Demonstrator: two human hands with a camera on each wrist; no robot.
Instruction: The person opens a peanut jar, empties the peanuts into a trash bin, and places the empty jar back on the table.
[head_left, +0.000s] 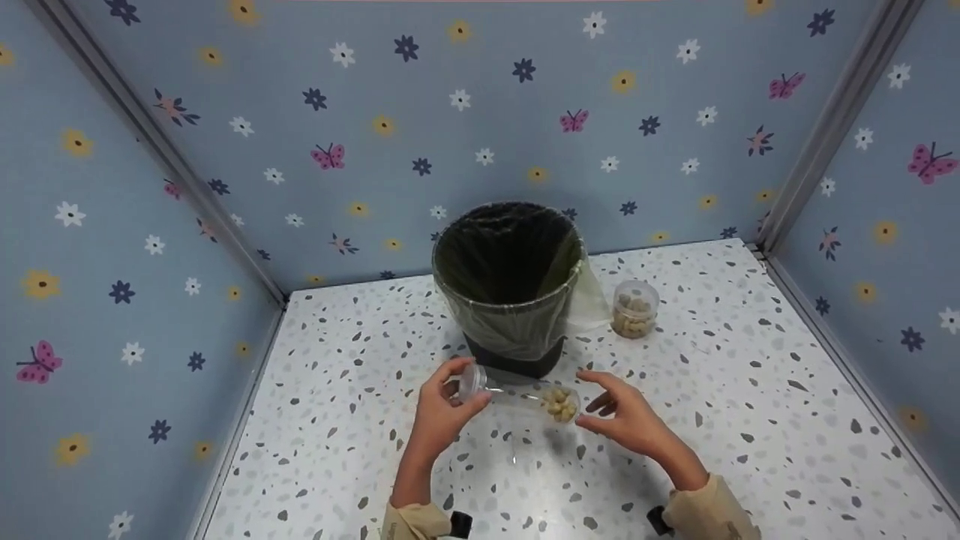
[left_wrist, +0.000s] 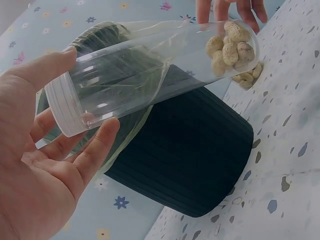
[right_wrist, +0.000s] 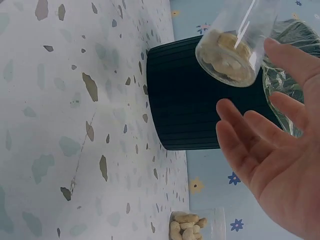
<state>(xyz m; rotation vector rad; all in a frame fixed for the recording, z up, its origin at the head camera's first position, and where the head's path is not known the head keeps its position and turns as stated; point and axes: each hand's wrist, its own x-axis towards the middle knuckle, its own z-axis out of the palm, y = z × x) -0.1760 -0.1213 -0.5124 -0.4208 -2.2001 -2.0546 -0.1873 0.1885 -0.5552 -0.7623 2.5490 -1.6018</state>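
My left hand grips the lidded end of a tall clear plastic jar, thumb on one side and fingers on the other. The jar lies nearly sideways in the air, and several peanuts in shells are gathered at its far, bottom end. Its clear lid sits in the palm side of that hand. By the bottom end is my right hand, fingers spread and loosely bent, holding nothing; its fingertips are right at the jar's base in the right wrist view.
Just behind the jar stands a dark ribbed trash bin lined with a translucent bag. A second clear jar with peanuts stands upright to its right. The speckled white tabletop meets flowered blue panels behind and at both sides.
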